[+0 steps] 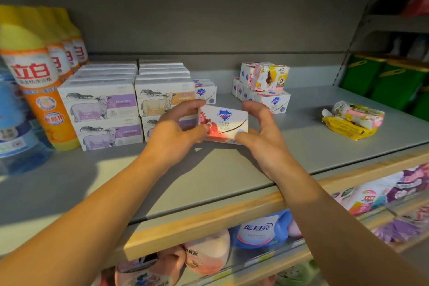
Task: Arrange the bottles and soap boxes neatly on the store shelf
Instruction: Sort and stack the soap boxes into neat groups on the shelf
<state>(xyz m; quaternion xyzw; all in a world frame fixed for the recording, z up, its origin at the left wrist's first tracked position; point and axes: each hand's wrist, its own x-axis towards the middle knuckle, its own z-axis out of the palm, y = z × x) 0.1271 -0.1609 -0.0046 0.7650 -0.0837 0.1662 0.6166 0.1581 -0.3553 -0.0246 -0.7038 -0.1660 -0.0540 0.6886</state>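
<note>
A white Safeguard soap box with a red picture is held upright between both my hands, just above the grey shelf. My left hand grips its left end, my right hand its right end. Behind it stand more Safeguard boxes in a row. To the left are stacked goat-milk soap boxes, purple and orange. A loose pile of small soap boxes sits further right. Yellow-orange detergent bottles line the far left.
Crumpled yellow and pink soap wrappers lie at the shelf's right. A blue bottle stands at the left edge. Green containers fill the neighbouring shelf. A wooden front lip edges the shelf; bottles and bags sit below.
</note>
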